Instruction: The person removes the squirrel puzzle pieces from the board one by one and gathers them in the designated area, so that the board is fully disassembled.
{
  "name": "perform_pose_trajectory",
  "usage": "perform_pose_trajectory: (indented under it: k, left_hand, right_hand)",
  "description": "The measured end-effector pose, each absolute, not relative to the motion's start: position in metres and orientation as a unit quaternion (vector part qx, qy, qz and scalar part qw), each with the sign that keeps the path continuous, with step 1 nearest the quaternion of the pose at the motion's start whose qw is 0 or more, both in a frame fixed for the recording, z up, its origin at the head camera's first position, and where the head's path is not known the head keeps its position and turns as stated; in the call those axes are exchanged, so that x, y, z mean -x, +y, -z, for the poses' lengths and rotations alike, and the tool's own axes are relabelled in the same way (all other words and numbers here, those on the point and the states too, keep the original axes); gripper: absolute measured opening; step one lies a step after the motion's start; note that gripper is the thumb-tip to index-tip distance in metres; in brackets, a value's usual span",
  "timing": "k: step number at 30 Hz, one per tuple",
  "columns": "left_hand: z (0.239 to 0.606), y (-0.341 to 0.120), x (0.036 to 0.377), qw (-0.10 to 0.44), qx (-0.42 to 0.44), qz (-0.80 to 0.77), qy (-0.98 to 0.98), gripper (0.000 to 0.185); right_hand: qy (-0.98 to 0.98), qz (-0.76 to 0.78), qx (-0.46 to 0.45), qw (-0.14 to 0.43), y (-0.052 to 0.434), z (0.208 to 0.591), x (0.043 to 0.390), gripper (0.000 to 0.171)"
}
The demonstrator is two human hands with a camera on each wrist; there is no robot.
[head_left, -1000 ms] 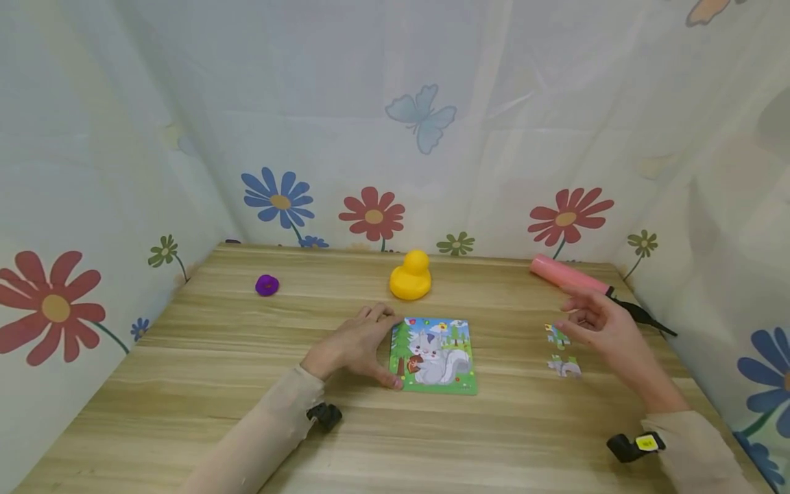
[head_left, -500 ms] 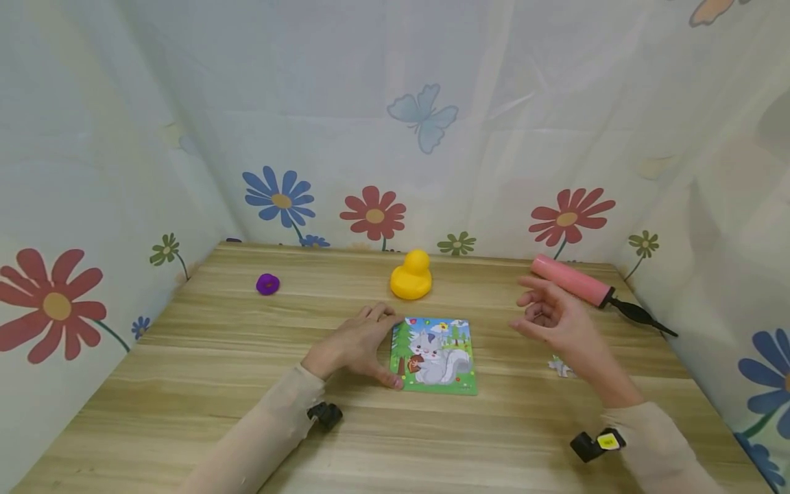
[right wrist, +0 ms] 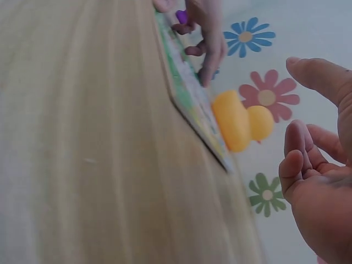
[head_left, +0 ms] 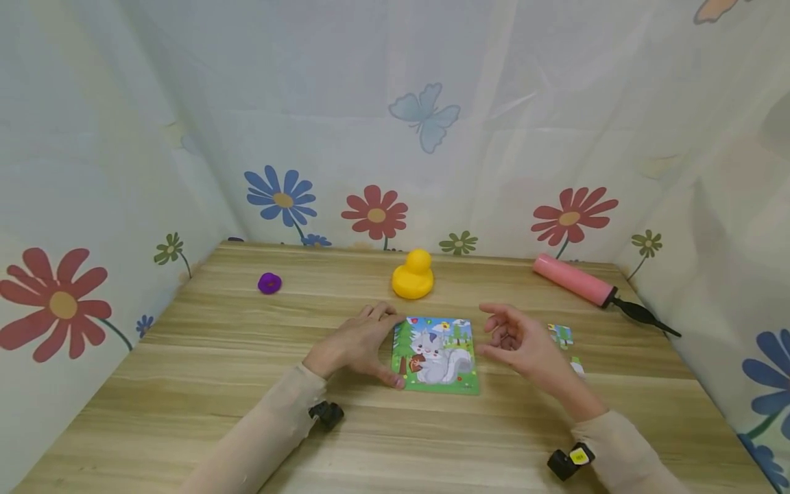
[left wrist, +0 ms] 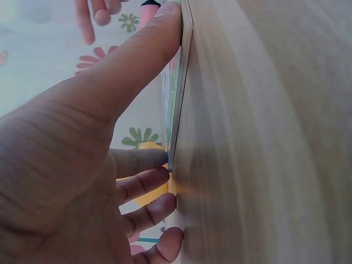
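Two hands: both over the middle of the wooden table [head_left: 204,384], one on each side of the puzzle board [head_left: 435,354].
Left hand [head_left: 356,345]: rests on the table against the board's left edge; thumb along the near corner, fingertips [left wrist: 157,158] touching the edge, nothing picked up.
Right hand [head_left: 517,343]: hovers just right of the board, palm turned inward, fingers loosely curled and holding nothing.
Puzzle board: lies flat at the table's centre, squirrel picture facing up.
Loose puzzle pieces [head_left: 562,335]: on the table to the right, partly hidden behind the right hand.
Yellow duck [head_left: 413,275]: just behind the board.
Purple toy [head_left: 269,283]: toward the back left corner.
Pink pump [head_left: 574,280]: near the back right corner.
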State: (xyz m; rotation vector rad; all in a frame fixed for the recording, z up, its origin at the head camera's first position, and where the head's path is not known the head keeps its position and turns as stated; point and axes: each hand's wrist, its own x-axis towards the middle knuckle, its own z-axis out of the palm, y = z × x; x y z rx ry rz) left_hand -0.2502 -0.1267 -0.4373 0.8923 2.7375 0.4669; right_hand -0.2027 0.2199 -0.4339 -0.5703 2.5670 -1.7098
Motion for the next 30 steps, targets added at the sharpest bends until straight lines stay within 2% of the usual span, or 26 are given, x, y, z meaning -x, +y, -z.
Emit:
perform_pose_trajectory:
  k: [17,24,30]
  left_hand:
    - [0.439,-0.126,0.252,0.108,-0.307,-0.163,0.931,0.127]
    - [0.439,-0.127,0.251,0.110,-0.304,-0.170,0.931,0.127]
    - [0.438,-0.127,0.250,0.112,-0.302,-0.167,0.932,0.127]
  right_hand:
    - [0.825,0.521,0.199,0.092,0.207,0.463,0.205,0.071]
    - [0.837,0.494,0.212,0.106,0.209,0.467,0.205,0.071]
    - [0.849,0.465,0.231,0.100,0.209,0.470,0.205,0.062]
